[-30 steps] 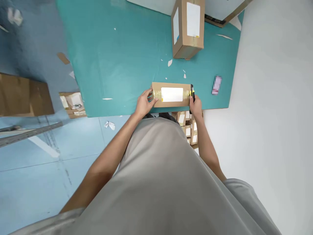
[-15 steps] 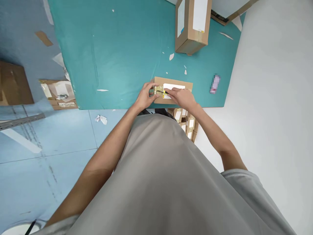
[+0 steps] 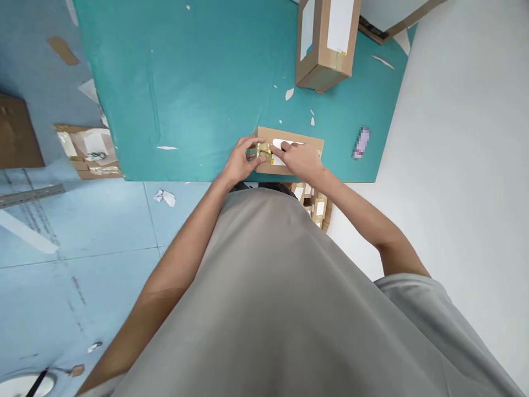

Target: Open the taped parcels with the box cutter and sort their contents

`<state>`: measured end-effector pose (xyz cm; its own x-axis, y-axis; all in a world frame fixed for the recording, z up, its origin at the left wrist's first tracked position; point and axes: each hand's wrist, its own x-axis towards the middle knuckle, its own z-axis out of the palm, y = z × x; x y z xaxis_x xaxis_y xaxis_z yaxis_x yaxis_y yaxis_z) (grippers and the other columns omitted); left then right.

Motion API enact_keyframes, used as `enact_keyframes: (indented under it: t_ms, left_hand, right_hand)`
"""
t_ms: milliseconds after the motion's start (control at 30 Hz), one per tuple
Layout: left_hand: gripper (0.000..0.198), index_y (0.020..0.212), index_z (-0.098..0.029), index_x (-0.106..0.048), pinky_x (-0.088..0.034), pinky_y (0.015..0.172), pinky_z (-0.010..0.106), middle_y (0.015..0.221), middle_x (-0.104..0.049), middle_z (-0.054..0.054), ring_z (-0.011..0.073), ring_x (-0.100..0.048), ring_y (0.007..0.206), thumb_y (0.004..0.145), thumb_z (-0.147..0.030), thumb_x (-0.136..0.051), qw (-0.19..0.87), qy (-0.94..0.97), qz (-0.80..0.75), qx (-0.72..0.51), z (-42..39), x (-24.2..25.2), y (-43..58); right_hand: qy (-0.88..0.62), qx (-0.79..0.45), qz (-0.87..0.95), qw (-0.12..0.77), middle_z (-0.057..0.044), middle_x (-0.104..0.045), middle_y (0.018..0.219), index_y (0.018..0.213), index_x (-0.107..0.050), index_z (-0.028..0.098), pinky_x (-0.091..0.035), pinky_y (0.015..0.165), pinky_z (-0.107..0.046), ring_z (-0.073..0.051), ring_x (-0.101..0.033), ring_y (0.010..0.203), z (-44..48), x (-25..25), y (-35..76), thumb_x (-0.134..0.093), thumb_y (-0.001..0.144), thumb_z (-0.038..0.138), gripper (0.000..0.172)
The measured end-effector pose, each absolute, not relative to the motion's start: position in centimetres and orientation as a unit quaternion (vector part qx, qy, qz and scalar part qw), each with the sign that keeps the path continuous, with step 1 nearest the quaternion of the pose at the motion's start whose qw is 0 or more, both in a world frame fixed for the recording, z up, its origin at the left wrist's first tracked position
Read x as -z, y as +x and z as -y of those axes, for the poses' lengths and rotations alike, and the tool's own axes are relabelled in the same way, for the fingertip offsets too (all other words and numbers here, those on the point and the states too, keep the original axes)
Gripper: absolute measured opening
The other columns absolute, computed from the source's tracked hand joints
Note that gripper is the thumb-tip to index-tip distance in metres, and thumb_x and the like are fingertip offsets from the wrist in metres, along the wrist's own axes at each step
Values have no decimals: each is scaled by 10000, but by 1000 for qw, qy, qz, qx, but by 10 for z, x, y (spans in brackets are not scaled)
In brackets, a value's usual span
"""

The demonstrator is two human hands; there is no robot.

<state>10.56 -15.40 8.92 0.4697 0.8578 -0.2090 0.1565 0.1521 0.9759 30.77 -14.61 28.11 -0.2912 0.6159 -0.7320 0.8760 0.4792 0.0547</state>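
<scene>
The box [image 3: 278, 169] lies on the table [image 3: 206, 82] near its front edge, just right of the left hand [image 3: 241, 158], whose thumb and fingers grip its left end. Above the box, the right hand [image 3: 303, 161] is closed on a mostly hidden cutter [image 3: 268, 151], over the tape [image 3: 263, 160].

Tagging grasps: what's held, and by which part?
Right hand: slim yellow-marked tool, apparently by its rear, mostly hidden in the grip. Left hand: fingers at the cardboard box's left end; can't tell if it's gripping.
</scene>
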Motion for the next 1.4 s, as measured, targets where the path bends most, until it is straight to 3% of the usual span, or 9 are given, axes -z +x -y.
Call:
enact_keyframes:
  t_ms: [233,500,667,867,1133,1400]
  left_hand:
    - [621,1488,-283,-737,-633,1188,556,1613,-632,136,361,-683,1429,943,-566,-829,625,560,-456,-294,158,-92,107]
    - [553,1413,-282,-714,-636,1153,532,1625,-631,127,352,-673,1429,943,-562,-797,595,546,-522,-276,165,-106,119]
    - [323,1197,-276,-608,-560,1215,534,1339,-693,130,323,-678,1319,1082,-568,-684,451,577,-625,-271,159,-120,157]
    - [436,1130,-302,-487,-577,1143,470,1142,-640,83,305,-695,1231,1136,-736,-535,342,598,-676,-262,161,-116,180]
    - [477,1070,-299,-445,-559,1173,502,1120,-633,80,312,-690,1193,1106,-760,-559,330,574,-709,-243,169,-117,176]
    - [471,1060,-303,-436,-539,1200,515,1150,-628,87,324,-665,1268,1072,-741,-610,366,563,-706,-225,163,-119,173]
  right_hand:
    - [475,192,-775,370,-222,-759,1427,1688,-538,162,-483,889,-401,-326,-774,1150,145,-282,326,-339,1107,65,622]
    - [482,211,-759,385,-265,-768,1412,1718,-494,128,-510,890,-401,-362,-781,1211,160,-291,369,-501,1082,65,639]
    - [487,235,-768,344,-278,-795,1348,1583,-603,82,-521,890,-390,-348,-797,1191,154,-283,369,-496,1113,95,481]
    - [489,265,-778,293,-294,-824,1268,1479,-675,47,-547,878,-409,-347,-814,1141,155,-277,395,-451,1094,41,446]
    - [508,273,-732,363,-291,-797,1309,1729,-516,107,-516,838,-395,-370,-784,1176,190,-286,482,-518,1096,75,633]
    - [485,290,-742,360,-236,-809,1296,1732,-533,189,-473,770,-376,-339,-754,1091,189,-284,504,-584,1035,81,708]
